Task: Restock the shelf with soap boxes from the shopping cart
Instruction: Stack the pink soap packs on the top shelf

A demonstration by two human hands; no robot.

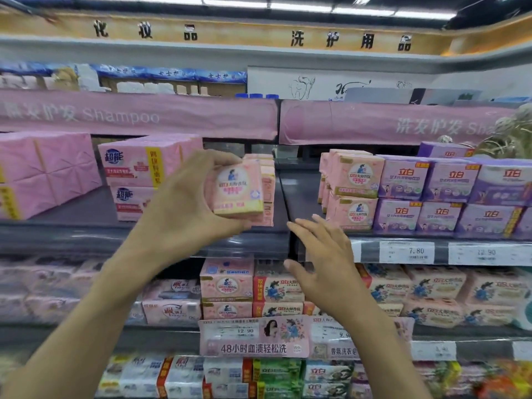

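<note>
- Head view: the shelf (247,230) crosses mid-frame; a bare gap remains at centre, between the pink packs at left and the stocked pink stack (352,191) right of centre.
- Left hand (184,203), centre frame: fingers (214,159) closed around one soap box (239,190), held against boxes already standing there; placement judged nearly done.
- Right hand (322,263), below and right: fingers spread, holding nothing.
- Shopping cart out of frame; remaining stock cannot be judged.

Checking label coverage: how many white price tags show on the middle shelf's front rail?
2: the 7.80 tag just right of the right hand, the 12.90 tag further right. The hand may hide a third.
</note>
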